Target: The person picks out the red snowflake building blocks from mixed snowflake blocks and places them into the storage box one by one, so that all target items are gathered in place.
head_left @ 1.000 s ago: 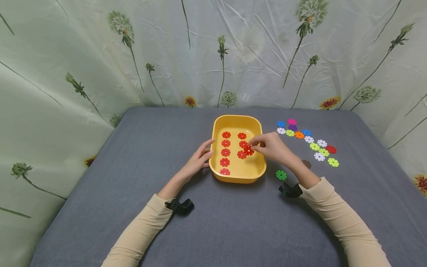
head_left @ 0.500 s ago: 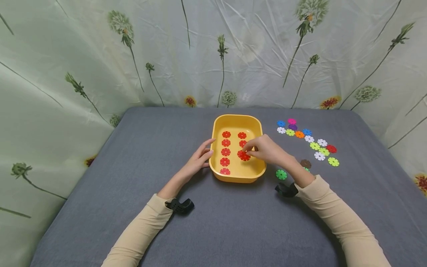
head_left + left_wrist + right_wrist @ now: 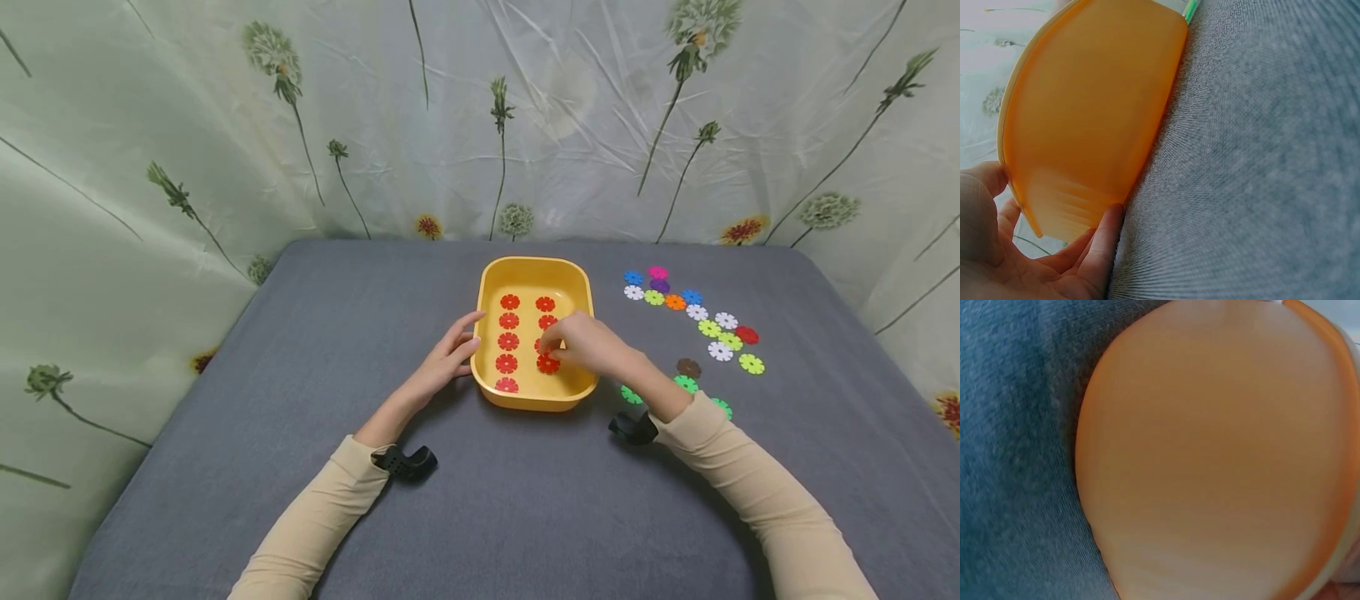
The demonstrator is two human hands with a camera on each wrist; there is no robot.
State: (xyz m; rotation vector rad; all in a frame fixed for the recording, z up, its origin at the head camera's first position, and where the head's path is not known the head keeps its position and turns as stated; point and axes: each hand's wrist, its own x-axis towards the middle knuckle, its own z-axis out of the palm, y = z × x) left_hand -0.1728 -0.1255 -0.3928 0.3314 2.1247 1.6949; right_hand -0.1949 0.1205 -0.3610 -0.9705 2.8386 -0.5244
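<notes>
A yellow plastic bin stands on the cloth-covered table, with red notched interlocking discs in a left column and a right column inside it. My left hand rests against the bin's left side; in the left wrist view its thumb touches the rim and other fingers lie on the outer wall. Reaching over the bin's right rim, my right hand pinches a red interlocking disc low in the bin, at the near end of the right column. The fingertips partly cover the disc behind it.
Right of the bin lie loose discs in several colours, among them an orange disc, a red disc and a brown disc. Green discs lie by the right forearm. A floral curtain hangs behind the table.
My right hand has moved left and nearer, lowering the red interlocking disc to the near end of the right column. The left hand has stayed against the bin.
</notes>
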